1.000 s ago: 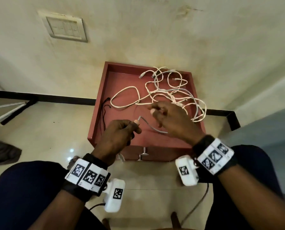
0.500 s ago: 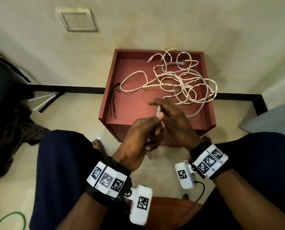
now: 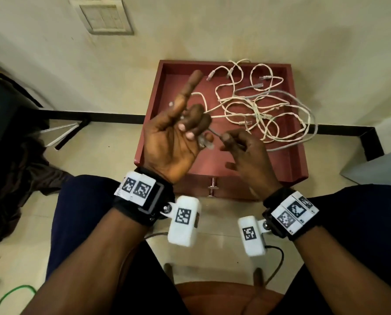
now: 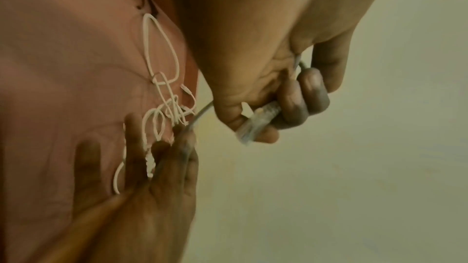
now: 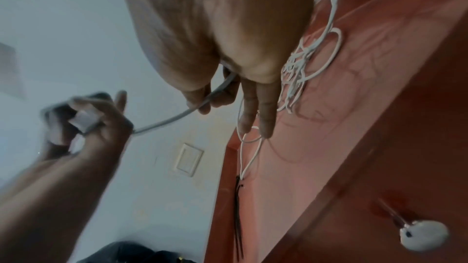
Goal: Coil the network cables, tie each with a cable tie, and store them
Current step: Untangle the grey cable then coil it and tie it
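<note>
A red drawer (image 3: 300, 160) on the floor holds a tangle of white network cables (image 3: 258, 110) and one grey cable (image 3: 287, 144). My left hand (image 3: 190, 130) is raised palm up over the drawer's left side. Its index finger points straight out, and the other fingers curl round the grey cable's clear plug (image 4: 258, 121). My right hand (image 3: 233, 142) pinches the grey cable (image 5: 177, 117) a short way from the plug, its other fingers loose. Black cable ties (image 5: 238, 217) lie along the drawer's left wall.
The drawer stands against a cream wall with a switch plate (image 3: 103, 17) and black skirting. It has a metal knob (image 3: 212, 187) on its front. A dark cloth (image 3: 15, 167) and a green wire (image 3: 12, 294) lie on the floor at left. My knees flank the drawer.
My left hand has turned palm up and risen with the plug end, its index finger now straight. My right hand has slid a little right along the grey cable.
</note>
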